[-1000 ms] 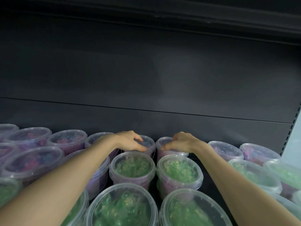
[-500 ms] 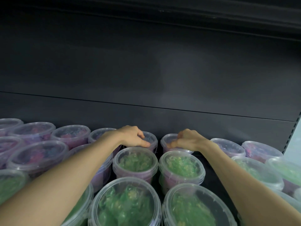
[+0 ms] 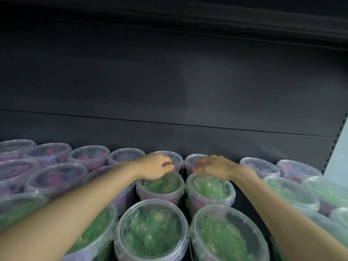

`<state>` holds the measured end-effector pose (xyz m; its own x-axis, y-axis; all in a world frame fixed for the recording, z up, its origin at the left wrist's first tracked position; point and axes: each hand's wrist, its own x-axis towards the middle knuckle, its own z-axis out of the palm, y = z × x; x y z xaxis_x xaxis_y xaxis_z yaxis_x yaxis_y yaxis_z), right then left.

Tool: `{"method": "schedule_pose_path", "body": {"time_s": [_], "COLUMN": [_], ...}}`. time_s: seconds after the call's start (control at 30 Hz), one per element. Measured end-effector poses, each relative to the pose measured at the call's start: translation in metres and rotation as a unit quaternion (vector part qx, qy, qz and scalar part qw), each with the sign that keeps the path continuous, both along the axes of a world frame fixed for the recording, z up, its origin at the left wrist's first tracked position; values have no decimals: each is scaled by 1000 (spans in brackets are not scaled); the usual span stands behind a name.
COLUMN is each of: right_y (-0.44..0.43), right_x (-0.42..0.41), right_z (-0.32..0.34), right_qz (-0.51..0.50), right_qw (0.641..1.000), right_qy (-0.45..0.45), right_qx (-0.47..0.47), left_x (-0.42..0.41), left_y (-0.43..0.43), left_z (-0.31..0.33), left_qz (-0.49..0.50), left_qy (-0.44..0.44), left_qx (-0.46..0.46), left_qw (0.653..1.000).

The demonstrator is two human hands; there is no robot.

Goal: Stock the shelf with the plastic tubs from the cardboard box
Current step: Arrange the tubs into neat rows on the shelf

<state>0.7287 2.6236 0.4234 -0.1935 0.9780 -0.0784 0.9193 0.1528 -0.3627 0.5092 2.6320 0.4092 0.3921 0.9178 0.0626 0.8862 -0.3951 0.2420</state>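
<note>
Two plastic tubs in the rear row of the shelf (image 3: 188, 142) lie under the person's hands: the left back tub (image 3: 174, 157) and the right back tub (image 3: 191, 160). Both have clear lids and purple-pink contents, and they stand upright side by side against the dark back panel (image 3: 169, 87).

The left hand (image 3: 155, 167) is palm down, fingers curled over the near rim of the left back tub. Its heel lies above the far edge of a green-filled tub (image 3: 161, 185) in the next row forward. The right hand (image 3: 216, 166) mirrors it, fingers curled at the near rim of the right back tub and wrist above a second green tub (image 3: 211, 188). Motion smears the fingertips of both hands, so I cannot tell whether either grips a rim or only touches it.

Half a second ago both hands lay further back, more squarely on the two rear lids. Now they have drawn slightly toward the person and straddle the line between the rear row and the green row. The two rear tubs stand where they stood, with the same narrow gap between them.

More purple tubs (image 3: 88, 154) line the rows to the left, and large green tubs (image 3: 150, 232) fill the front. A perforated upright (image 3: 337, 147) bounds the shelf on the right.
</note>
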Motion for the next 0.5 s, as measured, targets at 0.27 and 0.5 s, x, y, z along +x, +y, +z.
{"method": "schedule_pose_path", "body": {"time_s": [0.27,0.5], "right_y": [-13,-14], "right_x": [-6,-7], "right_z": [-2,-4], "right_qz": [0,-4], "right_qw": [996,996], "right_qy": [47,47], "right_qx": [-70,-78], "left_x": [3,10], "left_y": [-9,-13], "left_z": [-11,-7], "left_qz": [4,30], "left_qy": [100,143], "left_qx": [-27,-27], "left_qw": [995,989]}}
